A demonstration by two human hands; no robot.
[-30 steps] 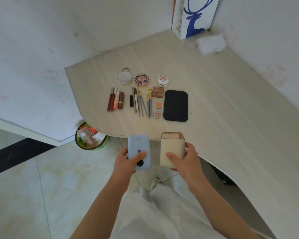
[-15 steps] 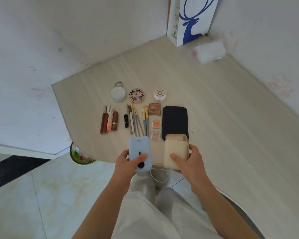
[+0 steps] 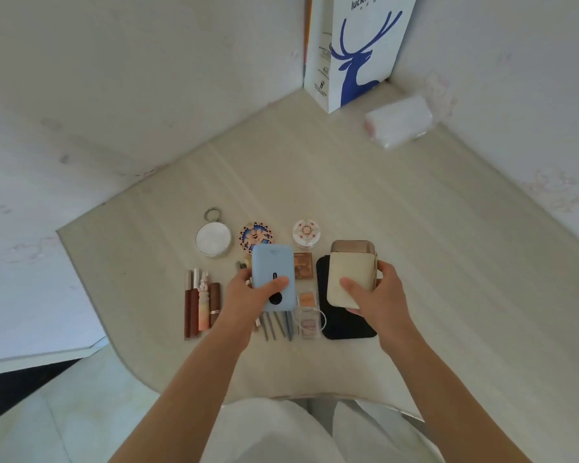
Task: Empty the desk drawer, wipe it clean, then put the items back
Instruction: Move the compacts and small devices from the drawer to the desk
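Note:
My left hand (image 3: 248, 295) grips a light blue power bank (image 3: 272, 272) above the row of makeup brushes (image 3: 276, 325). My right hand (image 3: 375, 295) holds a cream case (image 3: 350, 279) over a black pouch (image 3: 345, 324) lying on the desk (image 3: 415, 262). Laid out on the desk are several lipstick tubes (image 3: 201, 304), a round mirror (image 3: 213, 240), a patterned round compact (image 3: 255, 236), a small white jar (image 3: 306, 232) and small eyeshadow pans (image 3: 306, 300). A thin white cord (image 3: 322, 320) loops under the power bank. The drawer is out of view.
A white paper bag with a blue deer (image 3: 355, 51) stands in the back corner. Beside it lies a pack of tissues (image 3: 400, 121). Walls close the desk on the back and right. The desk's curved front edge is near my legs.
Both hands have moved forward from the desk's front edge to above the laid-out items, still holding the power bank and the cream case. The view has moved closer to the desk.

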